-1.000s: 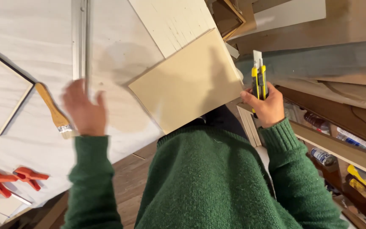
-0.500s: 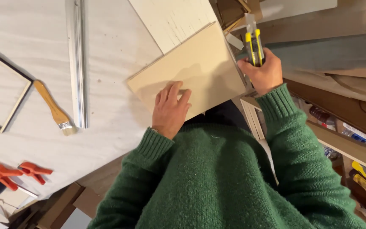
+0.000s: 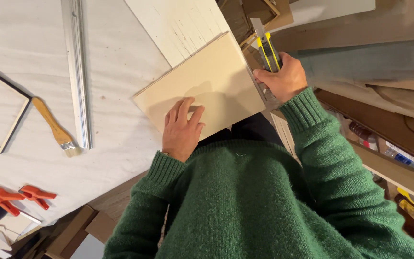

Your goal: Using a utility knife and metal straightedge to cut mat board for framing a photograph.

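Two hands are busy on one tan board (image 3: 212, 79), which lies on the white table (image 3: 120, 57) with a corner jutting past the edge toward our green sweater (image 3: 250, 201). Our left hand (image 3: 182, 128) lies open and flat on it at about seven o'clock, likely pinning it down. Our right hand (image 3: 283, 79) is closed around a yellow utility knife (image 3: 266, 48) at the board's three o'clock edge; we cannot quite see the blade tip. Off at nine o'clock lie a metal ruler (image 3: 76, 72) and a paintbrush (image 3: 56, 127), with orange clamps (image 3: 13, 197) at eight.
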